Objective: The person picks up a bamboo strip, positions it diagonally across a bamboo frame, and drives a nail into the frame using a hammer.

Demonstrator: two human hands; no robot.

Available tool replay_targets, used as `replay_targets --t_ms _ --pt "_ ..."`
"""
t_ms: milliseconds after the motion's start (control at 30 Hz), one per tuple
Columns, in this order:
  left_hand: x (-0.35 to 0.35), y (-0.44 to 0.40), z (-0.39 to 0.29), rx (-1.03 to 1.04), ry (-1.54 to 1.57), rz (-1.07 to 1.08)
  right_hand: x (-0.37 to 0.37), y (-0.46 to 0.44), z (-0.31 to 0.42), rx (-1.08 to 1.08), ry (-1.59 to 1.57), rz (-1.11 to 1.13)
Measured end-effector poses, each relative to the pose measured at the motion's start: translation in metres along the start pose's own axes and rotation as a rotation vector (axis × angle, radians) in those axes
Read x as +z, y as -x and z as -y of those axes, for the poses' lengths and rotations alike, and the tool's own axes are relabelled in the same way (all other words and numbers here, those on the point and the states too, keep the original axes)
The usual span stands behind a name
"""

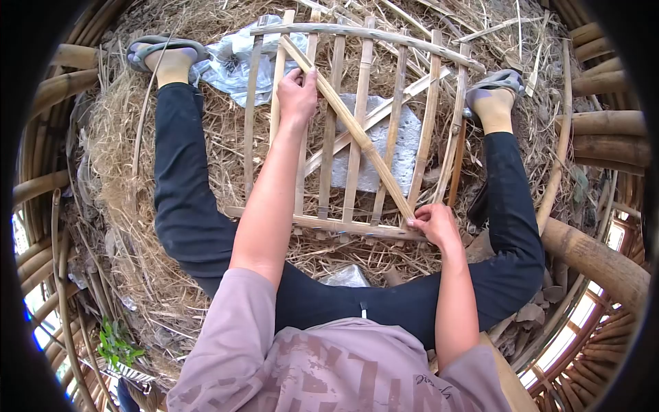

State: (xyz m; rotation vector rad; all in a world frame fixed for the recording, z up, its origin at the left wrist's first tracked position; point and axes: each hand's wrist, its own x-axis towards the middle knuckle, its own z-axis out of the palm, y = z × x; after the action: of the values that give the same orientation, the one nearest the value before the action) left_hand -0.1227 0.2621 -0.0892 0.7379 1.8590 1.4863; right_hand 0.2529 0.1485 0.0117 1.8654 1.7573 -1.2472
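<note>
A bamboo frame (353, 158) of several upright slats between two cross rails lies between my legs. Diagonally across its slats rests a bamboo strip (350, 123), running from upper left to lower right. Near the strip's upper end, my left hand (298, 96) is closed round its edge, with fingertips pinched on it. At the lower rail's right end, my right hand (437, 224) pinches the strip's lower end between thumb and fingers. Beneath the frame lies a flat grey stone slab (405, 147), partly hidden by the slats and by another pale strip.
Straw and shavings (123, 206) cover the ground. A clear plastic bag (237, 58) lies by the frame's upper left. My sandalled feet flank the frame. Bamboo poles (594, 257) stand at the right, with more at the left. Green leaves (117, 347) are at lower left.
</note>
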Motion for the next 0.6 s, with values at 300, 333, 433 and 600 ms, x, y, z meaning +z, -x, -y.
replay_targets --t_ms 300,333,433,600 --pt "0.008 0.000 -0.008 0.055 -0.123 -0.074 -0.001 0.000 -0.004 -0.053 -0.027 0.014" --pt "0.008 -0.002 -0.003 0.044 -0.106 -0.068 -0.001 0.001 -0.004 -0.067 -0.029 0.015" --pt "0.008 -0.006 0.000 0.004 -0.061 -0.042 -0.003 0.004 0.002 -0.060 -0.026 0.016" --pt "0.008 -0.012 0.005 -0.014 -0.031 -0.030 -0.001 0.001 -0.001 -0.053 -0.050 0.027"
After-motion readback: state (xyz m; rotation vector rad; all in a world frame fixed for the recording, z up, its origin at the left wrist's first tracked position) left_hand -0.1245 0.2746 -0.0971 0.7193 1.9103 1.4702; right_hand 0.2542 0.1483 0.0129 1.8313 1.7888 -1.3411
